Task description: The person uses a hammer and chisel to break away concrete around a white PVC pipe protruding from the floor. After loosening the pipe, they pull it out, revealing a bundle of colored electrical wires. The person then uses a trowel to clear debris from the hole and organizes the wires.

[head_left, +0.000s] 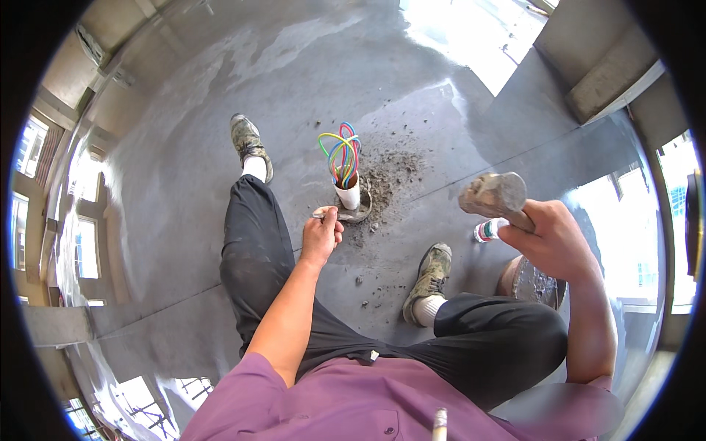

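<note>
holding hammer (491, 194) in right hand (553, 239), thin rod (318, 215) in left hand (319, 241)
with fingers folded round both, and rod beside foot of white pipe (348, 196), between the shoes (432, 272) – among rubble (396, 176). could perhaps, from crooked stroke, bruise left hand, crack pipe or nick coloured wires (346, 176).

Right hand (553, 237) has a chunky hammer (494, 194) up off the floor (173, 220), left hand (321, 239) is pinching a metal tool (319, 215) right by a white pipe (349, 195) stuffed with looped colored wires (344, 156). Crumbly rubble (395, 176) everywhere beside it, lol.
</note>
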Motion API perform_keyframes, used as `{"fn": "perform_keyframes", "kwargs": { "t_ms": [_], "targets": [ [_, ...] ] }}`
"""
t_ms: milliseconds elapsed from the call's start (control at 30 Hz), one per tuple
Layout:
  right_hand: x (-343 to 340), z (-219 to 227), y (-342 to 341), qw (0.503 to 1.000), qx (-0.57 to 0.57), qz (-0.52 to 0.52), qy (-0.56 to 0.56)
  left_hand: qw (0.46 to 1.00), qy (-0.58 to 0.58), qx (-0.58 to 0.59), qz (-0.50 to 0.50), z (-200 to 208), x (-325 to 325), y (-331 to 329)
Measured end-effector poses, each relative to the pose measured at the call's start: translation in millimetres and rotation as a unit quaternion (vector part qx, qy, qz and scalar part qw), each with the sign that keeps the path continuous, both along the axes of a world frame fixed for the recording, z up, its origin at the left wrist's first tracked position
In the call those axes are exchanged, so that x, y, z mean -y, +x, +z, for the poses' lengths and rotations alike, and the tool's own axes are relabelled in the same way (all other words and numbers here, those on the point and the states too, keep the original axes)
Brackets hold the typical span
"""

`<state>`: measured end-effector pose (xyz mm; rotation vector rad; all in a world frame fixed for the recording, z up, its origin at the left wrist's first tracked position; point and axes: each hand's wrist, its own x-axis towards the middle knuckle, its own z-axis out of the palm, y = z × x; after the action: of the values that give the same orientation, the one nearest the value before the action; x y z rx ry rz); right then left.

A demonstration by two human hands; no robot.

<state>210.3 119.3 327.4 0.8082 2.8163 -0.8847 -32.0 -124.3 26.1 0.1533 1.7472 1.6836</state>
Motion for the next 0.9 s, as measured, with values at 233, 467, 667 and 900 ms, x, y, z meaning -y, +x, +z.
{"fn": "perform_keyframes", "kwargs": {
  "t_ms": [233,467,667,900],
  "targets": [
    [22,0,-28,0.998,-0.031,0.046,0.003,0.991,-0.057,-0.107,-0.059,-9,-7,-6],
    [58,-1,-74,0.99,-0.011,0.135,-0.036,0.955,-0.132,-0.253,-0.077,-40,-17,-19],
    [93,-52,-125,0.977,-0.071,0.178,-0.095,0.887,-0.148,-0.416,-0.137,-29,-12,-19],
    [110,-109,-155,0.974,-0.106,0.196,-0.049,0.928,-0.144,-0.315,-0.139,-6,-19,-13]
  ]
}}
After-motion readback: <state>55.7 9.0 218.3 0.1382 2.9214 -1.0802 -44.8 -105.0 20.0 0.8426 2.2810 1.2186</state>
